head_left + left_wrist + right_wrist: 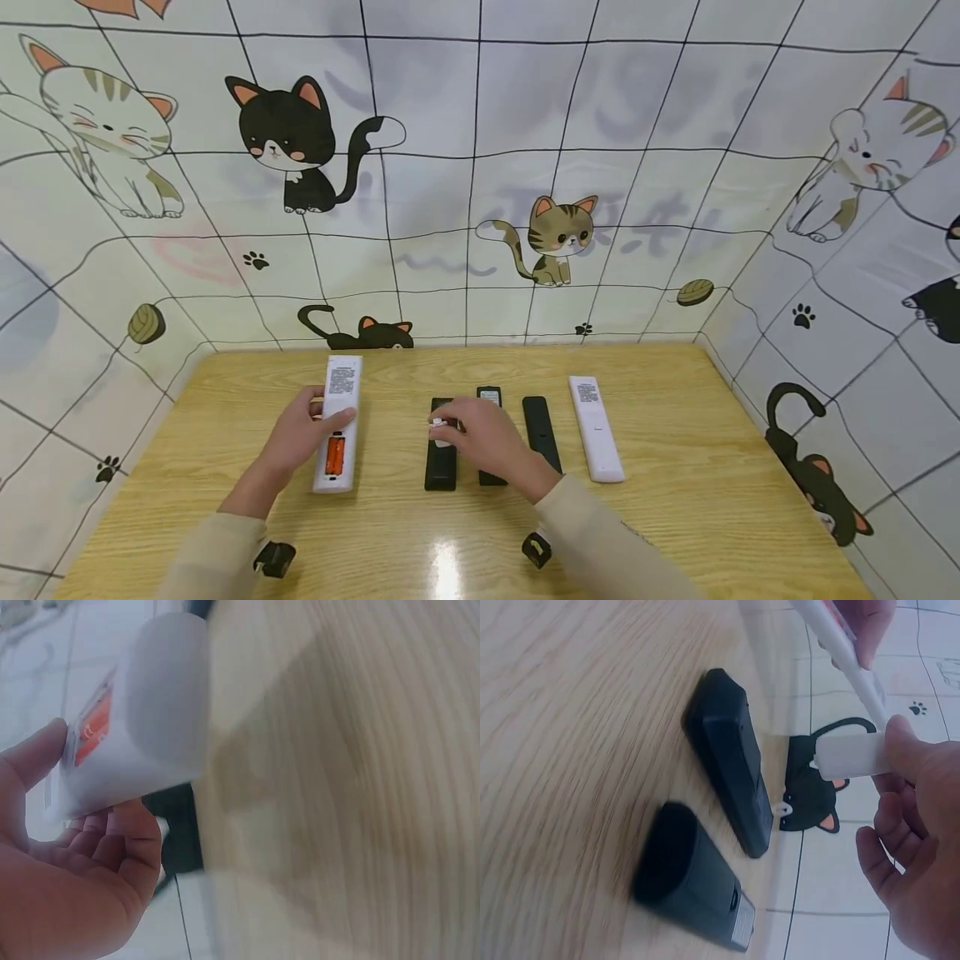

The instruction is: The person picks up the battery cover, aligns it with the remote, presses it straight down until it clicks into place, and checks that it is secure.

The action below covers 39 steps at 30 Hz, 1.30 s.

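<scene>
My left hand (296,433) grips a white remote control (342,408), its back turned up and its battery bay uncovered. Orange batteries (335,456) lie inside that bay. In the left wrist view, the thumb is on one edge of the remote and curled fingers are under it. My right hand (487,437) pinches a small white battery cover (851,755) between thumb and fingers, to the right of the white remote. Below the right hand lie a black remote (440,471) and another black remote with a label (490,396), both partly hidden by it.
Right of these lie a slim black remote (542,429) and a second white remote (596,429), back up. The wooden table (420,533) meets a cat-printed cloth (427,192) at its back and sides.
</scene>
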### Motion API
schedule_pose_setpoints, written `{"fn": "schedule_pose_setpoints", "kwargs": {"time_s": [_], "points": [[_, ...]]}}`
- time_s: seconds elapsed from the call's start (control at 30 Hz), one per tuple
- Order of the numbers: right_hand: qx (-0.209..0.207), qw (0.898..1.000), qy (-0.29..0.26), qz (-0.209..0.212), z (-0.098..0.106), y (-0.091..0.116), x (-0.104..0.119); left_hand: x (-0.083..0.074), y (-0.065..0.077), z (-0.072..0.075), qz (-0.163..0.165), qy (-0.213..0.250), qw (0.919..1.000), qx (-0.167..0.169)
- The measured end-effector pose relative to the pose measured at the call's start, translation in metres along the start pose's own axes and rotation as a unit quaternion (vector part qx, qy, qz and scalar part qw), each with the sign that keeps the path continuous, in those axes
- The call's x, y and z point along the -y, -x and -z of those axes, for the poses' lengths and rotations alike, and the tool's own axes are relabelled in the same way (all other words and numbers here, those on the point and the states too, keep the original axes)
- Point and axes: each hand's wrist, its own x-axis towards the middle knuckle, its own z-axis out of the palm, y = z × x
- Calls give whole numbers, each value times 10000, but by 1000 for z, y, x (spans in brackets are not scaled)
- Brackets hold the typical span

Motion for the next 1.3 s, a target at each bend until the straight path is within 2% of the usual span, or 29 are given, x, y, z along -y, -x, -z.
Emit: {"fn": "schedule_pose_setpoints", "kwargs": {"time_s": [0.17, 0.37, 0.57, 0.77, 1.03, 1.3], "points": [[22, 9993, -256, -261, 11, 10, -9, -19, 2, -27, -260, 627, 9975, 191], [-44, 9984, -267, -504, 26, 27, -24, -38, 4, -59, -361, 950, 9936, 501], [-310, 9956, -255, -843, 43, 44, -31, -50, 1, -93, -442, 1351, 9873, 710], [-466, 9949, -621, -641, 51, 54, -31, -56, 0, -118, -566, 1450, 9833, 943], [-479, 9941, -833, -513, 48, 65, -32, -59, 0, -136, -802, 1353, 9780, 1369], [-623, 9949, -733, 310, 24, 71, -34, -57, 3, -146, -1002, 1289, 9770, 1373]]}}
